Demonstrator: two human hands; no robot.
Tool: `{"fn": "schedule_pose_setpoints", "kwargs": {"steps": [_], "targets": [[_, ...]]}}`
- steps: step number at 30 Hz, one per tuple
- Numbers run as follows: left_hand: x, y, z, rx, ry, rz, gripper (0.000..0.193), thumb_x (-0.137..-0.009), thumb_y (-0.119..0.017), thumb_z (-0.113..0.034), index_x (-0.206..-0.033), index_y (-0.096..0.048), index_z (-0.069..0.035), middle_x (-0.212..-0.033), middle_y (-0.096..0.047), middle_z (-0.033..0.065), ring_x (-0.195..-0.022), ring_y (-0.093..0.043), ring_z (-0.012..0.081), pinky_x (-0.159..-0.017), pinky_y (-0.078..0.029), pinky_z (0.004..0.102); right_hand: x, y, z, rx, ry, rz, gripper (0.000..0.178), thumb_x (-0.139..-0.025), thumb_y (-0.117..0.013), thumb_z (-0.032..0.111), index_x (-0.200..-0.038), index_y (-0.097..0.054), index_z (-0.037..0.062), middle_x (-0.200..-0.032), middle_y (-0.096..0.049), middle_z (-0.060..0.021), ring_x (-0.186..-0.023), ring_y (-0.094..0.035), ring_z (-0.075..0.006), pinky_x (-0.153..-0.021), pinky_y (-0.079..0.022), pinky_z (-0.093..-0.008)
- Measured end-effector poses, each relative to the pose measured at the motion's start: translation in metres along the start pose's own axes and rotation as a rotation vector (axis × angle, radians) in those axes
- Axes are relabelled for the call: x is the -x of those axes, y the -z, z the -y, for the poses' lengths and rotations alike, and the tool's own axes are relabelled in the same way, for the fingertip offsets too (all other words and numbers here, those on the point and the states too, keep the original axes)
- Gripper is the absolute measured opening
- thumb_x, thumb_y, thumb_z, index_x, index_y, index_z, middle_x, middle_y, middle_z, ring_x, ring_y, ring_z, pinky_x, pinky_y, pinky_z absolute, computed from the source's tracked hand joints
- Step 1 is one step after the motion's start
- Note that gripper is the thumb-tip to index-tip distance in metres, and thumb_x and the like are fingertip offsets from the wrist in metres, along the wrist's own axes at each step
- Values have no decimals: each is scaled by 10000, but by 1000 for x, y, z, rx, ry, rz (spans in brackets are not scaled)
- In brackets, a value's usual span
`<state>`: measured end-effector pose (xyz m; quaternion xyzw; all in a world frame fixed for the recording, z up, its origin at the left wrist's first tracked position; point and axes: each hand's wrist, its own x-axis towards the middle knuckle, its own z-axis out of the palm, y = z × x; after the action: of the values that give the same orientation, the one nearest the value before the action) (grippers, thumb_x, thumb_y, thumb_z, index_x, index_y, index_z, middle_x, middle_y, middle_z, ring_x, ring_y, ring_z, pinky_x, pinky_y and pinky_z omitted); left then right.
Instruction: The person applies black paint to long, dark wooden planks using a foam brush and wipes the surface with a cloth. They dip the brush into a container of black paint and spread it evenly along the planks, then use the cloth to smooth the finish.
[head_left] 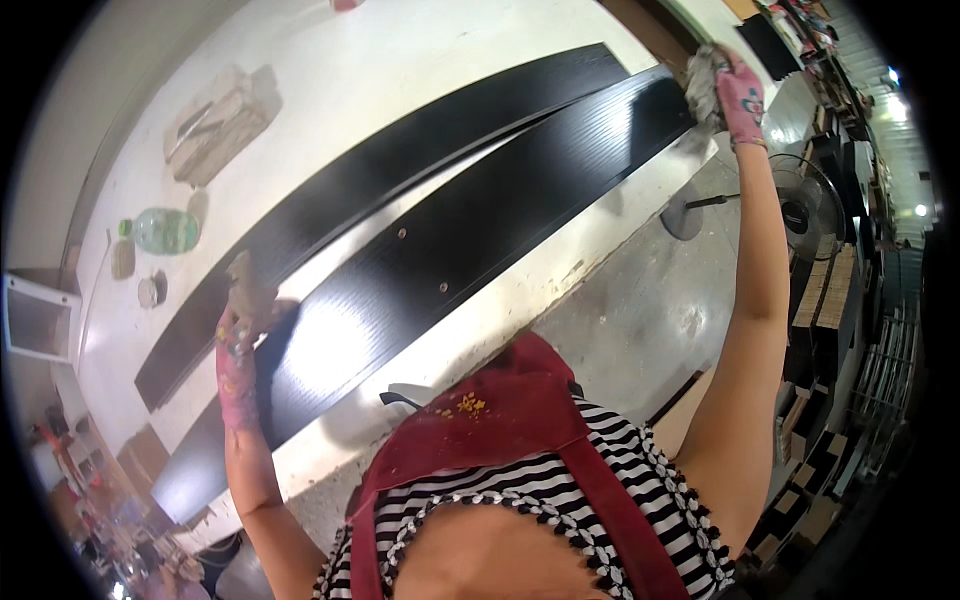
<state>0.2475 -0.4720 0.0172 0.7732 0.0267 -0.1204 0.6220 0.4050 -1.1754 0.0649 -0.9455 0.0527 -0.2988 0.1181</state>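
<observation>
Two long black wood-grain boards lie side by side on a white table. My right hand (741,98), in a pink patterned glove, is closed on a crumpled grey rag (704,85) at the far right end of the near board (530,180). My left hand (240,335), gloved in pink with greyish fingers, rests at the left over the gap between the boards, its fingers stretched toward the far board (400,175). Two small round copper-coloured spots show on the near board's middle. The underside of my left hand is hidden.
On the white table (330,90), beyond the boards, are a grey-brown block-shaped bundle (222,128), a clear plastic bottle (165,231) with a green cap and a small round container (150,291). A standing fan (800,212) is at the right, near stacked dark-and-tan pieces (818,285).
</observation>
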Motion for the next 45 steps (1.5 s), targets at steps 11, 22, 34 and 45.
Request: {"fn": "schedule_pose_setpoints", "kwargs": {"steps": [11,22,34,45], "targets": [[8,-27,-21,-29,-17,25,680,-856,-543,-539,-1208,-533,43,-1096,-653,166,-1061,-605,216,-955,-418,313,155,-53,247,89,358,175,625,-855,-521,577,-1235,-580,85,-1272,-570,-131,-1197,-515,-296,-1016,-401,-425],[2,8,23,-68,-158,110,504,-970,-424,-373,-1275,-472,26,-1202,-588,158,-1112,-591,276,-976,-449,378,209,-49,308,-674,385,218,365,-867,-546,214,-1197,-547,57,-1186,-567,-103,-1081,-554,-218,-897,-467,-351],[6,-9,5,65,-100,53,770,-822,-575,-619,-1247,-502,18,-1162,-610,150,-1018,-636,278,-904,-471,365,47,-20,-71,373,-149,282,366,-841,-519,361,-1028,-666,83,-1070,-636,-200,-986,-600,-380,-851,-486,-436],[5,-27,-14,163,-10,149,733,-792,-623,-586,-1162,-539,42,-1067,-631,174,-1036,-609,252,-958,-420,338,59,-38,3,77,109,262,507,-891,-562,400,-1323,-538,136,-1332,-530,-133,-1164,-549,-300,-959,-452,-411]]}}
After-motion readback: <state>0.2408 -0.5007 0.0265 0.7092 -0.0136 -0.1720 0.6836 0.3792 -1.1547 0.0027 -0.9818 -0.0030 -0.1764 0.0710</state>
